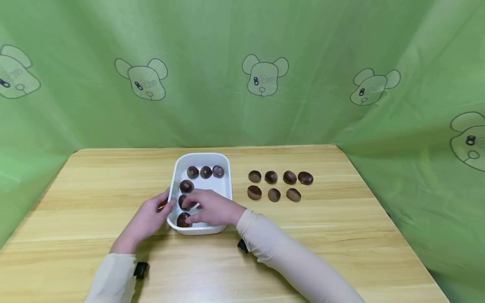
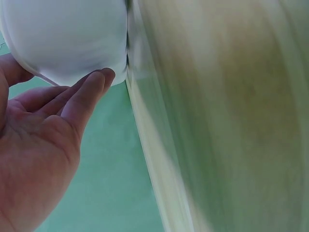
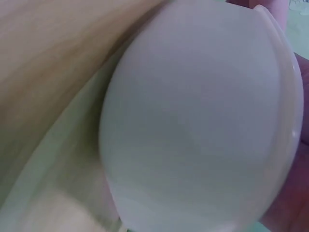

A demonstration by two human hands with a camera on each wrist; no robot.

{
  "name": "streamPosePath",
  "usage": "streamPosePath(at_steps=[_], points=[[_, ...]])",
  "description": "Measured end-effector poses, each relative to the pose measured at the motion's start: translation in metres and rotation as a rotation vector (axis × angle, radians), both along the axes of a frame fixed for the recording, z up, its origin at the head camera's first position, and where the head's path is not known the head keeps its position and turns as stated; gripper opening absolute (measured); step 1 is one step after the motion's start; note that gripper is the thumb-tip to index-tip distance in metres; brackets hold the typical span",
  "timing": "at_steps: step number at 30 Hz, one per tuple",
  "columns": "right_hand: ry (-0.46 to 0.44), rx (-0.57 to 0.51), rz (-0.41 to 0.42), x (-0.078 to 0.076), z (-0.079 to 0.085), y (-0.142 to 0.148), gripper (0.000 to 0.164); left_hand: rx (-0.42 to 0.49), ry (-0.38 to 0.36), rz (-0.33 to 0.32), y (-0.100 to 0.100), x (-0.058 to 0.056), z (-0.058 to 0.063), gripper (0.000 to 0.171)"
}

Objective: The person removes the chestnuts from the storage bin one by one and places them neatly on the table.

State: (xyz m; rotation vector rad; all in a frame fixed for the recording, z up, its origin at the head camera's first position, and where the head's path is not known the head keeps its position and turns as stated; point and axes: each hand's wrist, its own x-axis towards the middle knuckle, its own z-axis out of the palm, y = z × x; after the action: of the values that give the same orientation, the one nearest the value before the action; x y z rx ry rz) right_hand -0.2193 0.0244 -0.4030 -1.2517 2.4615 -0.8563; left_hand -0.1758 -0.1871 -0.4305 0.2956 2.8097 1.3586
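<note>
Lying nearest in the head view are your pale left sleeve (image 1: 115, 275) and right sleeve (image 1: 291, 256), each with a black device at the wrist, one on the left (image 1: 141, 270), one on the right (image 1: 242, 246). Just beyond, your left hand (image 1: 149, 216) grips the side of the white tray (image 1: 206, 230): the left wrist view shows your thumb at the rim and your fingers, close together, pressed against the outside wall, so you pinch that wall between them. Your right hand (image 1: 212, 206) is over the near half of the tray, thumb and fingers bent and parted, with a gap between them. Your thumb tip is at the nearest chestnut (image 1: 182, 220), and your fingertips partly cover the next chestnut (image 1: 181, 201); you cannot tell from here whether they press on either.

The tray stands on the wooden table (image 1: 182, 269), left of the middle. Inside it you can see six chestnuts: those two and another chestnut (image 1: 187, 186) in line along the left wall, then a row of three (image 1: 206, 171) toward the far end. To the right of the tray, apart from it, seven more lie on the table, a nearer row of three (image 1: 274, 195) and a farther row of four (image 1: 289, 177). Behind everything hangs a green cloth (image 1: 212, 109) printed with mouse heads (image 1: 265, 78).
</note>
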Motion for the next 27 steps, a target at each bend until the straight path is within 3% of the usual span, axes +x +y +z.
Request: streamPosePath(at_steps=[8,14,27], points=[[0.109,0.116,0.051,-0.001,-0.007,-0.012,0.025,0.016,0.007,-0.001,0.001,0.002,0.003,0.05],[0.16,0.131,0.071,0.0,-0.011,-0.015,0.025,0.012,0.028,0.0,0.001,0.001,0.003,0.048],[0.151,0.12,0.045,-0.002,-0.014,-0.021,0.029,0.016,0.017,-0.007,0.002,0.001,0.003,0.049]])
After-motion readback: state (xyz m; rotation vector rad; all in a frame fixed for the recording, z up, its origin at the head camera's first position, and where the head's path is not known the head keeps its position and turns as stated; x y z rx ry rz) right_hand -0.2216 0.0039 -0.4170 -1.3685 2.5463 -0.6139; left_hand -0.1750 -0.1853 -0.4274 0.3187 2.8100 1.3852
